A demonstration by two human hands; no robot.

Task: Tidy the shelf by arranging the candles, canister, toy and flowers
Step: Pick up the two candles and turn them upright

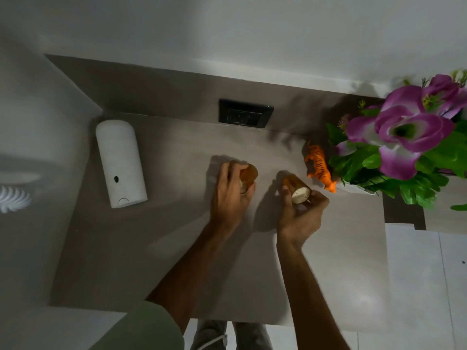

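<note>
On the grey shelf top (177, 248), my left hand (228, 198) grips a brown glass candle (249, 174) from above. My right hand (300, 213) holds a second brown candle (297, 188), tilted so its pale wax top faces me. An orange toy tiger (319, 166) stands just right of that candle, next to purple artificial flowers (409, 137) with green leaves at the right end of the shelf. A tall white canister (120, 162) stands apart at the left.
A black wall socket (245, 113) sits in the grey back panel behind the candles. White walls rise behind and to the left. A round white object (15, 190) shows at the far left. Pale floor tiles (424, 286) lie beyond the shelf's right edge.
</note>
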